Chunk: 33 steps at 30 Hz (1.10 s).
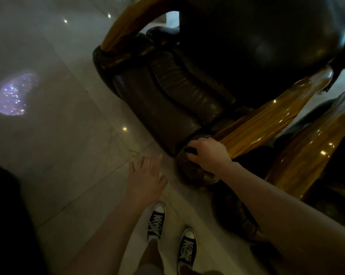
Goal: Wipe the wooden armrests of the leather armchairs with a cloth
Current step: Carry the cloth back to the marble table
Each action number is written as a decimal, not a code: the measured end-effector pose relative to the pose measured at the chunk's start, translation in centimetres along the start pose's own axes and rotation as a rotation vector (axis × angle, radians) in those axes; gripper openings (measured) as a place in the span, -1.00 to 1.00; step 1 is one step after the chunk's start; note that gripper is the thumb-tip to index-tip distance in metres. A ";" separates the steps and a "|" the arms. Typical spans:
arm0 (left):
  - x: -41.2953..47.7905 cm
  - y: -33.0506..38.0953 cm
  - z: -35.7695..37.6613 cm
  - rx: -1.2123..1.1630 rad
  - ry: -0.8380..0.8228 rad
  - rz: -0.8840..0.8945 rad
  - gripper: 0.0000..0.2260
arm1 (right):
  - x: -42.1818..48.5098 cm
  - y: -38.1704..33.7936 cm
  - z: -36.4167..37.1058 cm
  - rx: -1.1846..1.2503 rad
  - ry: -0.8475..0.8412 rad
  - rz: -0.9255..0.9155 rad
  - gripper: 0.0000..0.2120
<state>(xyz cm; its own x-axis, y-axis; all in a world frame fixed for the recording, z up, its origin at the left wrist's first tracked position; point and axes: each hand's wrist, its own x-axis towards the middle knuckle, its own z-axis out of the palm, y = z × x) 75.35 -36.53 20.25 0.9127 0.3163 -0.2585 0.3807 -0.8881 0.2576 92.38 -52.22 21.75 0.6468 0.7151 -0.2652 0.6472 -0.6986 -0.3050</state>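
Note:
A dark leather armchair (173, 96) fills the upper middle of the head view, with glossy amber wooden armrests. Its near armrest (267, 120) runs from the right down to a carved rounded end (189, 171). My right hand (209, 153) presses down on that front end, fingers closed over a small dark cloth (190, 150) that barely shows under them. My left hand (147, 177) hovers over the floor just left of the armrest end, fingers spread and holding nothing. The far armrest (126, 26) curves at the upper left.
A second armchair's wooden armrest (304, 161) stands close on the right. Pale glossy floor tiles (68, 147) spread to the left, with a chandelier reflection (12, 96). My two sneakers (171, 235) stand at the bottom centre, next to the chair's carved leg.

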 end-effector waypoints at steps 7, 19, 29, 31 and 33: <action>-6.3 -1.1 -3.4 -0.016 0.002 -0.120 -0.40 | -3.3 -5.4 -4.0 0.015 0.052 -0.047 -0.79; -13.3 -8.0 -7.1 -0.033 0.026 -0.257 -0.40 | -4.0 -16.0 -4.5 0.017 -0.075 -0.104 -0.76; -22.1 -17.6 -10.2 -0.081 0.076 -0.382 -0.41 | -4.4 -29.9 -3.0 -0.023 -0.130 -0.292 -0.80; -24.0 -19.6 -10.5 -0.101 0.080 -0.417 -0.41 | -4.6 -32.8 -2.7 -0.027 -0.150 -0.320 -0.80; -26.0 -21.5 -10.7 -0.107 0.083 -0.457 -0.41 | -4.7 -35.4 -2.2 -0.036 -0.147 -0.343 -0.81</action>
<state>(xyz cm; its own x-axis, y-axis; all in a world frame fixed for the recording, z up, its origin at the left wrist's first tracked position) 45.06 -22.13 31.36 0.6549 0.6965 -0.2933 0.7554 -0.6134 0.2304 67.31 -30.88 35.86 0.3264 0.9020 -0.2825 0.8320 -0.4160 -0.3671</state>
